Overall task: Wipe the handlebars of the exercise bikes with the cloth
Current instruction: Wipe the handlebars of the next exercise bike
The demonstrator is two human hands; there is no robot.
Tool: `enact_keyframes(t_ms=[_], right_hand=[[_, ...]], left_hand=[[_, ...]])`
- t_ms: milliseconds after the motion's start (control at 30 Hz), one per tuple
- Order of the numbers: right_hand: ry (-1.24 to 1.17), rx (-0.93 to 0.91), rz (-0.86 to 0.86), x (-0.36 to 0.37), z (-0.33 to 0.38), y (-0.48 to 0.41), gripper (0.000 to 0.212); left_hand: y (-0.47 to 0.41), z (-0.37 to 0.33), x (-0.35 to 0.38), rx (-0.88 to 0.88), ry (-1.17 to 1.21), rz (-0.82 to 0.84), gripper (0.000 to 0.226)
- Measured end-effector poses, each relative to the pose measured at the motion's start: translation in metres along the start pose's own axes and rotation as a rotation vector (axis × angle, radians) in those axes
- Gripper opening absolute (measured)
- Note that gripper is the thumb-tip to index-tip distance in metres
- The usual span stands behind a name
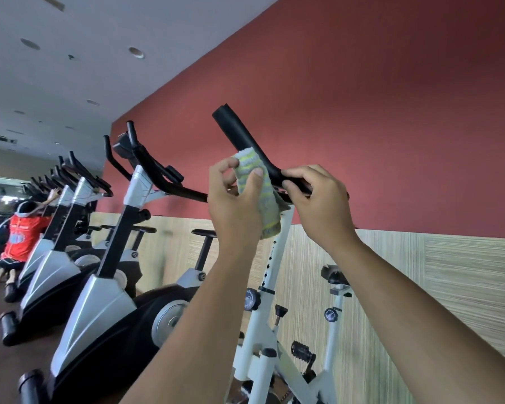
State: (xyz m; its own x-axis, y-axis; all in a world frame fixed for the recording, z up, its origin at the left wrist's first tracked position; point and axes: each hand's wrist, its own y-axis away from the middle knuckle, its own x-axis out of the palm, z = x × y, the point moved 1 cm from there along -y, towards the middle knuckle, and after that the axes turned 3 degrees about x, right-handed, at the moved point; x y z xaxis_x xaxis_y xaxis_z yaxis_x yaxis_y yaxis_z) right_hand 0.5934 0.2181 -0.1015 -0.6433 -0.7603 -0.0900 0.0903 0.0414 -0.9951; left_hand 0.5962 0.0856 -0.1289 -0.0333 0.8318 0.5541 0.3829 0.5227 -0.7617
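A black handlebar [236,131] rises up and to the left from the white exercise bike [277,258] in front of me. My left hand [233,199] pinches a grey cloth with yellow-green stripes [255,182] against the bar's lower part; the cloth hangs down past the white stem. My right hand [318,199] grips the bar just right of the cloth, fingers curled over it. The bar's upper end is bare.
A row of silver and black exercise bikes [105,272] runs along the left, their black handlebars [140,158] raised. A person in an orange shirt [21,237] kneels by the far bikes. A red and wood-panelled wall [391,112] stands behind.
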Motion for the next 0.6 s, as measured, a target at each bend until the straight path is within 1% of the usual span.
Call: enact_keyframes(t_ms=[133,233,333,467,600], right_hand=[[0.028,0.012,0.037,-0.014,-0.005,0.02,0.01],[0.058,0.069,0.078,-0.035,-0.016,0.046,0.01],[0.101,0.157,0.138,-0.059,-0.033,0.078,0.009],[0.205,0.301,0.272,-0.089,-0.065,0.119,0.008],[0.313,0.472,0.399,-0.117,-0.104,0.161,0.01]], left_hand=[[0.022,0.01,-0.001,-0.072,-0.089,0.09,0.023],[0.042,0.019,-0.001,-0.115,-0.203,0.198,0.023],[0.063,0.033,0.001,-0.149,-0.354,0.324,0.024],[0.098,0.058,0.018,-0.168,-0.511,0.498,0.022],[0.134,0.092,0.046,-0.175,-0.609,0.734,0.02]])
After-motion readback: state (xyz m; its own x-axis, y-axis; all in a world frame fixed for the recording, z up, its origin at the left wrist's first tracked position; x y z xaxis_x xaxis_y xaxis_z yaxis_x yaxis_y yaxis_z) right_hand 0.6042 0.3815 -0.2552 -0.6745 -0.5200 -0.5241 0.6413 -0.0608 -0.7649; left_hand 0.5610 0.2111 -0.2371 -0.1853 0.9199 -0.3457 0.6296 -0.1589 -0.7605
